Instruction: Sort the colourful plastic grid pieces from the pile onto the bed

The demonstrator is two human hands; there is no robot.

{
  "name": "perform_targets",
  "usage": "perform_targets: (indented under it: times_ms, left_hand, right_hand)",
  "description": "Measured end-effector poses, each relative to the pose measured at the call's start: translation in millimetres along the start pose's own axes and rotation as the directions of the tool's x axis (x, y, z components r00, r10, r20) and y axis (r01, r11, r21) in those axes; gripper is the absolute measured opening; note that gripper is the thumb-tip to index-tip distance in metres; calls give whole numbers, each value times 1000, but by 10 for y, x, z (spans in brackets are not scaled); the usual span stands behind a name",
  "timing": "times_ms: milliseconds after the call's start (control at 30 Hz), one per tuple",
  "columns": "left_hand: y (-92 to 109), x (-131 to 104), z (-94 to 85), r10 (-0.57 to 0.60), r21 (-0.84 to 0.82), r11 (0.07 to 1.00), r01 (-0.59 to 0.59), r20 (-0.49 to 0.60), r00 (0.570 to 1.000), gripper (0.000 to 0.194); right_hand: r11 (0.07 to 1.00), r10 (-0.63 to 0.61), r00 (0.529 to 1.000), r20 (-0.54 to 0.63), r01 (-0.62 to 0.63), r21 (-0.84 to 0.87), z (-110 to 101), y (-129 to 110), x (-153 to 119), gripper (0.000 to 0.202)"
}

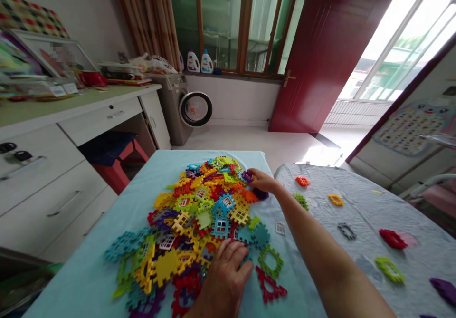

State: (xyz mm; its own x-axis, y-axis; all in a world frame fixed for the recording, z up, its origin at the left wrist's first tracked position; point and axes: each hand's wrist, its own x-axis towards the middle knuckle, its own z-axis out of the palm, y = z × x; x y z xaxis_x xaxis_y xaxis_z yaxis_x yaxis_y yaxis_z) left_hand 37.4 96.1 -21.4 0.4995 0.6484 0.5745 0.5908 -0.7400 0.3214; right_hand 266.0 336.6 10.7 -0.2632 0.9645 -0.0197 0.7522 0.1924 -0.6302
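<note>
Right hand: your right hand [261, 181] reaches to the far right edge of the pile, fingertips at a purple notched piece [247, 177]; whether they pinch it or merely touch, you cannot tell from this angle.

Left hand: your left hand [230, 270] lies palm down over the near pieces, fingers bent — perhaps to steady or feel through them; any grasp beneath is hidden.

Pile: the heap of interlocking plastic building pieces [204, 218] sits on the light blue tablecloth [89, 256], between and beyond your hands, probably kept central so both can reach it.

Outliers: a green square frame [270, 261], a red triangular frame [270, 285] and a white window insert [280, 228] lie flat just off the pile's right side.

Second surface: on the grey-blue cloth [320, 251] to your right, an orange piece [302, 181], a red piece [392, 238] and a lime frame [390, 269] rest well apart — a spacing that seems to keep each distinct.

Look: toothed edges, bright yellows, blues, reds and greens, some with windowpane grids, overlapping at every tilt.
</note>
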Motion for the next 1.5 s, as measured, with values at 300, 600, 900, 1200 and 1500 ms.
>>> perform_targets:
  times_ms: [300,600,900,1200,1500]
  left_hand:
    - [89,135,-272,48,-35,998,-47,41,998,30]
    - [47,79,-208,68,-61,996,-67,16,998,28]
    - [-70,80,-160,162,-5,987,-162,12,987,22]
    - [-153,82,-126,189,63,980,-191,30,982,18]
    - [-224,69,-104,159,114,979,-168,81,984,17]
  right_hand:
    - [929,-27,956,-293,132,346,-125,-59,-558,64]
    - [506,217,906,-365,215,835,-222,-29,-1707,58]
    - [254,559,787,-260,136,958,-91,614,-3027,44]
    - [803,560,481,-675,-114,585,-147,1260,-3541,61]
    - [879,461,411,-787,-334,341,-203,1772,-4059,60]
